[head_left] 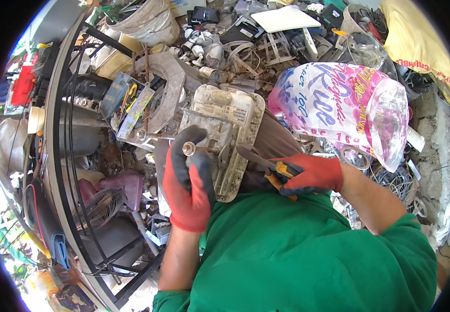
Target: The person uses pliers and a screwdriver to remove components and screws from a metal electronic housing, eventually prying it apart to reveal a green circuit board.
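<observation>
With our left hand (186, 182) we pinch a round-headed bolt (188, 148) over the metal casing (229, 179) on our lap (274, 138), its upper part bearing a printed label (233, 112), while our right hand (310, 174) grips orange-handled pliers (259, 159) beside it.

Bright daylight, washed-out glare far left, black fisheye rim.

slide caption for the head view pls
Gloved left hand at a grimy casing while gloved right hand grips an orange-handled tool.
</observation>
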A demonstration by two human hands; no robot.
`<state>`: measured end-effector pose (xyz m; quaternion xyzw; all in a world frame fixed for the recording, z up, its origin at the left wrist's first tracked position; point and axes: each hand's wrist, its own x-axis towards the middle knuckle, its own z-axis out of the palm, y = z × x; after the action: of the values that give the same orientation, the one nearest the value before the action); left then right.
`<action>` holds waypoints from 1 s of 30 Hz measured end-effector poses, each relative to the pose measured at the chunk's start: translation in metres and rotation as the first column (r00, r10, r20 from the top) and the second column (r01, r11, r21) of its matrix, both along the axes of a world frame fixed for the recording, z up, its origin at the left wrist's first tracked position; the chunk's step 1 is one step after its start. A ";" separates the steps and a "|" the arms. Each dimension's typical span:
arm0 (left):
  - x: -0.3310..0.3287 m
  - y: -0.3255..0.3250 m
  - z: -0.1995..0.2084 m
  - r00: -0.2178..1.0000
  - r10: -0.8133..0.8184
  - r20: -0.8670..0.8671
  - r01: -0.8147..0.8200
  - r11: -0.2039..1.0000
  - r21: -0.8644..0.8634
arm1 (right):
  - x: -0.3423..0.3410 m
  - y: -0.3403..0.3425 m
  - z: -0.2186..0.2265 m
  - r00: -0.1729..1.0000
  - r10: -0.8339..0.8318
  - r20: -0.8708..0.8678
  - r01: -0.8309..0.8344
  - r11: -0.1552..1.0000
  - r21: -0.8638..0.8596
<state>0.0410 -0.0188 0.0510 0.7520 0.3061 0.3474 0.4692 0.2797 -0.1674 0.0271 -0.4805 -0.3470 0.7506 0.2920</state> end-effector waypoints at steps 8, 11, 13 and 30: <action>0.020 0.020 -0.006 0.976 0.046 0.214 -0.022 0.993 -0.113 | 0.004 0.002 -0.005 1.000 0.022 0.016 -0.022 1.000 -0.008; 0.009 0.023 0.003 0.978 0.027 0.208 0.003 0.989 -0.145 | 0.002 0.006 -0.006 0.998 0.057 -0.009 -0.057 0.998 0.009; 0.005 0.027 0.000 0.961 0.042 0.274 0.026 0.971 -0.239 | 0.000 0.010 -0.005 0.998 0.066 -0.010 -0.065 0.998 0.015; -0.025 0.034 -0.027 0.998 -0.039 -0.056 0.057 0.927 0.370 | 0.001 0.019 0.006 0.878 0.208 0.430 -0.254 0.966 0.051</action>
<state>0.0162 0.0152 0.0243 0.8425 0.2276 0.3693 0.3193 0.2811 -0.1480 0.0331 -0.5700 -0.4960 0.6391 0.1437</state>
